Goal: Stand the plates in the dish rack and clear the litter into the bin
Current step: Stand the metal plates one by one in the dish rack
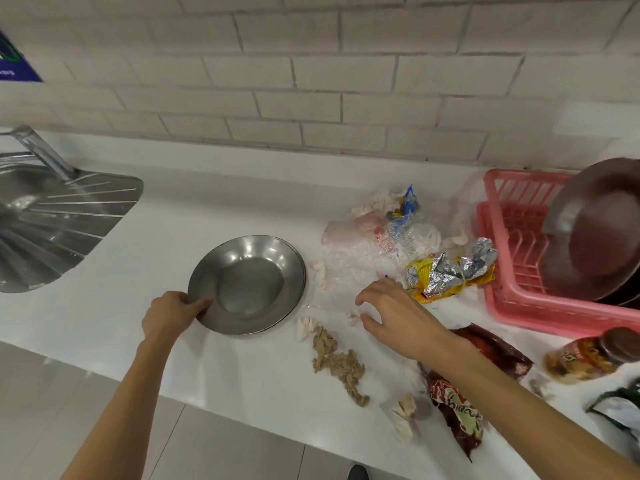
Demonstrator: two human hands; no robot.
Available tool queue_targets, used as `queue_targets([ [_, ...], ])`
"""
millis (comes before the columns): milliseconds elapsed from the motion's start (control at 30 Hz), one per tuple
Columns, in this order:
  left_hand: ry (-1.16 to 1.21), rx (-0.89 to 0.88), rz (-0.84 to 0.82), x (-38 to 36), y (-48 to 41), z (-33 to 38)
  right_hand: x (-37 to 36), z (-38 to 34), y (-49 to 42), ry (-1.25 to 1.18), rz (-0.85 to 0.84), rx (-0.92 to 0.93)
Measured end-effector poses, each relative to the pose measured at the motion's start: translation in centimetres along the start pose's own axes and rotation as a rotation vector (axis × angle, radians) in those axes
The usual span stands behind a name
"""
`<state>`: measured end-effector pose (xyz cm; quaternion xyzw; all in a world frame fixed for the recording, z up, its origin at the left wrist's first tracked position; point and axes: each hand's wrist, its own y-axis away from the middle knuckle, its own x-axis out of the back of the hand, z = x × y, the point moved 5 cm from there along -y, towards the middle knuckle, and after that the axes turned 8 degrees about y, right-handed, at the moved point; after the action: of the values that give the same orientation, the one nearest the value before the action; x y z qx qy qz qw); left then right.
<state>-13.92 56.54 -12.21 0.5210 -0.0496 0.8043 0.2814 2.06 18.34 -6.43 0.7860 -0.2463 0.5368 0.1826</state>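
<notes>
Our left hand [173,315] clamped the rim of the steel plate [247,284] lying on the desk [156,230]; perhaps two plates stood in the pink rack [512,271]. Our right hand [394,313] hovered, fingers spread, over uncleared litter [446,277].

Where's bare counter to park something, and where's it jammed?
Free: the white counter between the sink drainboard and the steel plates, also behind them up to the tiled wall. Crowded: from the plates right to the pink dish rack, wrappers and tissue everywhere.
</notes>
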Motion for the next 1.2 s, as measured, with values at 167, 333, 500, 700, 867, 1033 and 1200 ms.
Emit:
queue_targets([
  [167,0.732,0.0,-0.071,0.2,2.3,0.8,0.5,0.9,1.0,-0.078,0.063,-0.045],
  [333,1.028,-0.079,-0.059,0.3,5.8,2.9,0.9,1.3,1.8,-0.167,0.121,-0.103],
  [500,1.217,-0.123,-0.17,-1.5,9.7,6.8,1.2,2.4,3.0,-0.361,0.212,-0.252],
  [700,1.266,-0.154,-0.431,-5.4,13.9,12.9,2.8,4.8,5.2,-0.936,0.288,-0.462],
  [867,1.251,-0.189,-0.583,-8.3,16.6,17.4,5.6,6.9,8.0,-0.956,0.445,-0.479],
  [1033,1.196,-0.168,-0.694,-11.2,18.8,20.2,7.5,9.1,11.5,-0.969,0.559,-0.545],
  [1200,1.156,-0.24,-0.807,-13.5,20.9,24.6,10.8,11.1,14.6,-0.801,0.65,-0.584],
])
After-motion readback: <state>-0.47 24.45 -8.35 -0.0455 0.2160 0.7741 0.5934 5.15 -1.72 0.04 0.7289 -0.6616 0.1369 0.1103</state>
